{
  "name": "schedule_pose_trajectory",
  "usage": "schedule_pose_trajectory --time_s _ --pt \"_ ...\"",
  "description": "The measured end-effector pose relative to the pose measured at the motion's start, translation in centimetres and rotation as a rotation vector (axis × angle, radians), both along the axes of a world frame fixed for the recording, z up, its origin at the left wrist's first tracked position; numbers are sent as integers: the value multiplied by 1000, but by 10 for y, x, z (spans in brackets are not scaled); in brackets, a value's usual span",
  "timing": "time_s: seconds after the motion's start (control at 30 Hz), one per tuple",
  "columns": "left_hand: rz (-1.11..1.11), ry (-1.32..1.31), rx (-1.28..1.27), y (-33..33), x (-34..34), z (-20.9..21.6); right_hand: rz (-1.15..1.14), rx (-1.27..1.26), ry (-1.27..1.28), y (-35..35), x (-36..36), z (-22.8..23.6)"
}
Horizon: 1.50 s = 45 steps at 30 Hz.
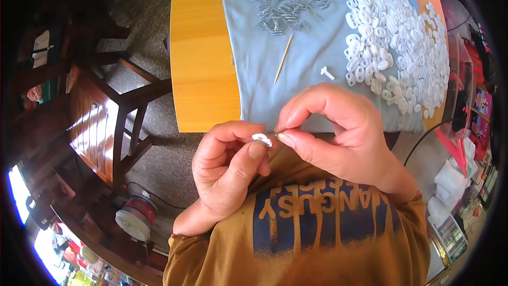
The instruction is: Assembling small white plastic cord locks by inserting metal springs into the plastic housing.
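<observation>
We pinch a small white plastic piece [262,139] between thumb and forefinger of our left hand [221,172], near the light-blue cloth [312,50]. Just beside it, our right hand [360,145] has thumb and forefinger nearly together; we cannot tell what they grip. Metal springs [288,8] lie beyond.

My left hand's [225,167] thumb and fingers cover part of the white plastic piece [260,138], so its full outline is hidden. Just right of it, the tiny thing [278,135] pinched in my right hand [338,132] is too small to make out. Beyond both hands, the upper edge cuts off the coil springs [288,0] and light-blue cloth [254,79].
</observation>
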<state>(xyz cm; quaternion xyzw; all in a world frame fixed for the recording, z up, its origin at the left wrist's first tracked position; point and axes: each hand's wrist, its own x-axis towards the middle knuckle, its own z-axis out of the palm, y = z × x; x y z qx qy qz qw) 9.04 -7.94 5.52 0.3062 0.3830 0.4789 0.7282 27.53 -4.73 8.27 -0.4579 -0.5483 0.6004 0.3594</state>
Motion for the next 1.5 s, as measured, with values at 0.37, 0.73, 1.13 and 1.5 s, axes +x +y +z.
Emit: schedule_pose_trajectory --time_s 0.37,0.73,1.13,1.5 --pt "16 18 -1 2 7 2 -60 -75 97 -7 3 0" --pt "13 25 -6 1 6 -2 -36 -31 57 -5 2 -2" --pt "-10 84 55 0 4 -6 -72 280 -212 -5 -3 -5" --pt "-33 275 200 1 1 -9 -21 517 -265 -4 -1 -10"
